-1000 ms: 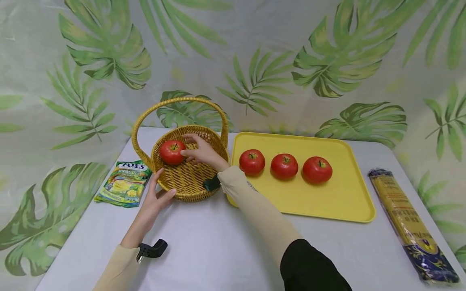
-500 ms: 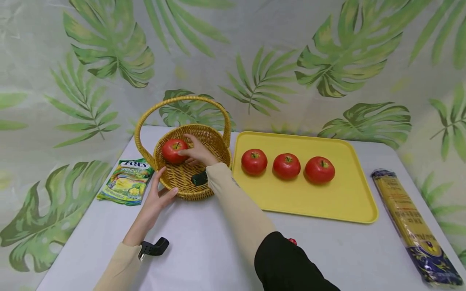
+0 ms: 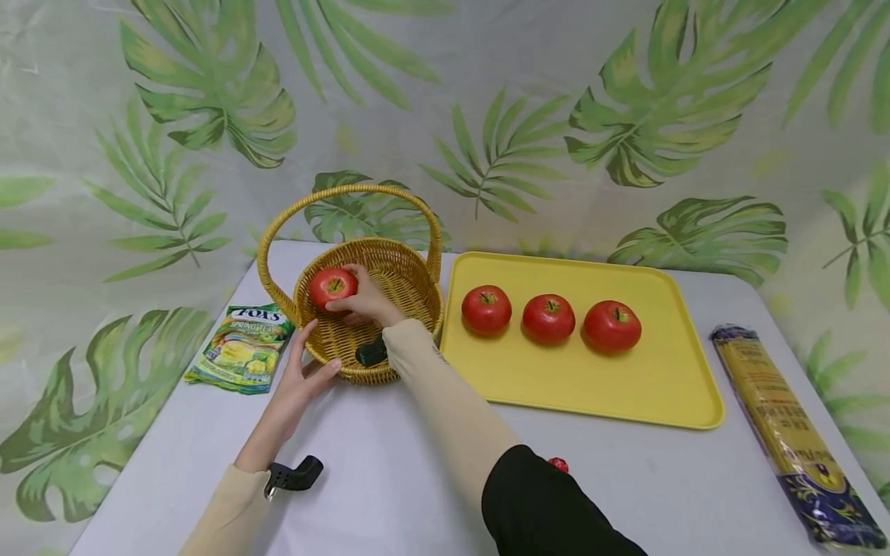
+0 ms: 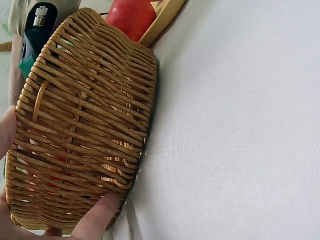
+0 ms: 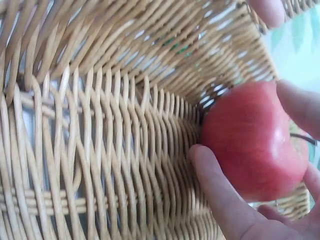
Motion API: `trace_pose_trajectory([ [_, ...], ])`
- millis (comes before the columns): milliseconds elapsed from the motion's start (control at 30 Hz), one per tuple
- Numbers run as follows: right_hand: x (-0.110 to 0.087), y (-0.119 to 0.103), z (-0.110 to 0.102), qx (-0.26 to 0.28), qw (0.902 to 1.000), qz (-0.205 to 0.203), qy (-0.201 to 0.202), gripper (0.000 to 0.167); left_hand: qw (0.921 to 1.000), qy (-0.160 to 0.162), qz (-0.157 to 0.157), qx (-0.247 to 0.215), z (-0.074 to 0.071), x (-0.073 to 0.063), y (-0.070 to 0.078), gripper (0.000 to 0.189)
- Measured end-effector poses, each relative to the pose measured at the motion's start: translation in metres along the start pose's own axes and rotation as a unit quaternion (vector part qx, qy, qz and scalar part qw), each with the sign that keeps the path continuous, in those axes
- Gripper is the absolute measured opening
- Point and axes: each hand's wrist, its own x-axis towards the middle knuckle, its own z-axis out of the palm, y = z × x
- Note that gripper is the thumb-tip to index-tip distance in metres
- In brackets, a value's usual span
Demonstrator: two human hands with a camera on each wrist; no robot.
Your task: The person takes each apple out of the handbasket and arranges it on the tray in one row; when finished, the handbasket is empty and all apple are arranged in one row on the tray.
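A woven wicker basket (image 3: pixel 361 371) with a tall hoop handle stands at the table's back left, and a red apple (image 3: pixel 332 287) lies inside against its left wall. My right hand (image 3: pixel 371 300) reaches into the basket and grips this apple, thumb and fingers on opposite sides in the right wrist view. My left hand (image 3: pixel 295 390) holds the basket's front left side. In the left wrist view a finger (image 4: pixel 97 217) presses low on the outer weave and another digit touches near the rim. Part of the left hand is outside that view.
Right of the basket lies a yellow tray (image 3: pixel 647 386) with three red apples (image 3: pixel 548 318) in a row. A green FOX'S candy bag (image 3: pixel 243 347) lies to the left. At the far right is a pasta packet (image 3: pixel 793 432). A small red item (image 3: pixel 558 464) shows beside the black sleeve.
My right hand has moved slightly left and closed its fingers round the apple in the basket. The right sleeve shifted left, uncovering the small red item. My left hand stays on the basket.
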Motion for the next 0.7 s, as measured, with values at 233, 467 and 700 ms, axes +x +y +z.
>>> trace_pose_trajectory([
  [233,-0.0035,-0.0047,0.0049,-0.037,0.9992,-0.013,0.014,0.075,1.0000,0.000,0.004,-0.002,0.0006,-0.0003,-0.0004,0.079],
  [467,0.0004,-0.0016,0.0060,0.013,0.9987,-0.001,0.049,0.074,1.0000,0.003,0.001,0.001,-0.0004,-0.0003,-0.0005,0.079],
  [700,-0.0002,0.0011,0.0012,0.009,0.9969,-0.003,0.079,0.066,1.0000,0.004,-0.003,-0.001,-0.0006,-0.0008,-0.0008,0.079],
])
